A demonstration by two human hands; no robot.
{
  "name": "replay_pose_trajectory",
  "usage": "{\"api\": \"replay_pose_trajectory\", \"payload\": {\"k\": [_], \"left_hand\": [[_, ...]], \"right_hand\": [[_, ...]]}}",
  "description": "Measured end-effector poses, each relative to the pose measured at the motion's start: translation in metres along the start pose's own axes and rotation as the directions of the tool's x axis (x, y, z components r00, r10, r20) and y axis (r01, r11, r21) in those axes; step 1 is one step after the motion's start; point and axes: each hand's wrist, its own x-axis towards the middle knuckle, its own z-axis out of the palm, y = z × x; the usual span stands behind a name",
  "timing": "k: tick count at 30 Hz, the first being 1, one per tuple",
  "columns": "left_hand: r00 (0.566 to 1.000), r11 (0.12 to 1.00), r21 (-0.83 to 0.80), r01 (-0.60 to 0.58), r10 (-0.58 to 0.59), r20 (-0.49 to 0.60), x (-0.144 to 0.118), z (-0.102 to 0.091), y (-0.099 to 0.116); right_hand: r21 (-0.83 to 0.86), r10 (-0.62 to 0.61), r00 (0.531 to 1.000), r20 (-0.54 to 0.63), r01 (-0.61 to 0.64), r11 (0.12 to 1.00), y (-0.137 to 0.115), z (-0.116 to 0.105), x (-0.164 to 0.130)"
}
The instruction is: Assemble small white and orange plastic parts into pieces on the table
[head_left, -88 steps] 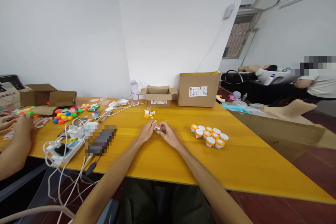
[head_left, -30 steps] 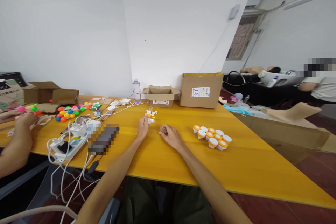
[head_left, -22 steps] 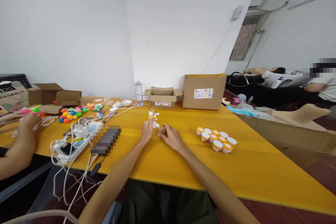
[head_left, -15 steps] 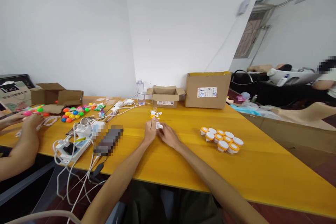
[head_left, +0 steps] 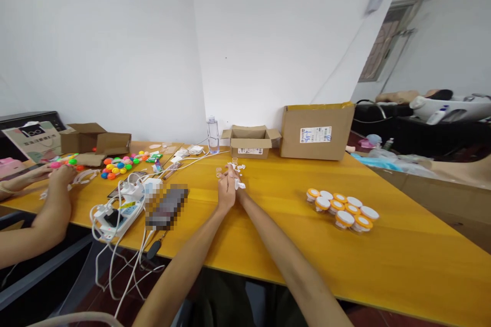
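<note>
My left hand is over the table in front of me, its fingers close together and pointing away. What lies under them is hidden. Pressed up against it from the right is my right hand, whose fingers are mostly covered. A small crumpled-looking white piece shows at the right hand, too small to name. Just beyond the fingertips lie several small white parts and a little clear cup. Small clear pieces lie left of the fingertips. Several little containers with orange-and-white lids stand grouped to the right.
A small open carton and a large carton stand by the wall, with a water bottle. At left are a phone, a power strip with cables, colourful balls and another person's hands.
My hands have come closer together, the left now covering more of the right. The orange piece near my fingertips is no longer visible. The view has turned slightly left.
</note>
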Motion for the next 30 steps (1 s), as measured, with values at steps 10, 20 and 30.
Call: {"api": "replay_pose_trajectory", "payload": {"k": [10,20,30], "left_hand": [[0.996,0.996,0.027,-0.082,0.08,0.05,0.0,0.001,-0.003],[0.997,0.999,0.035,-0.016,0.013,0.071,0.002,0.0,-0.005],[0.995,0.996,0.021,0.085,-0.086,0.045,0.003,-0.003,0.002]], "right_hand": [[0.082,-0.031,0.999,0.043,0.027,0.996,0.004,-0.006,-0.005],[0.042,-0.055,0.987,0.153,0.049,0.998,0.001,-0.003,0.003],[-0.091,-0.052,0.963,0.266,0.079,0.993,-0.016,-0.019,-0.017]]}}
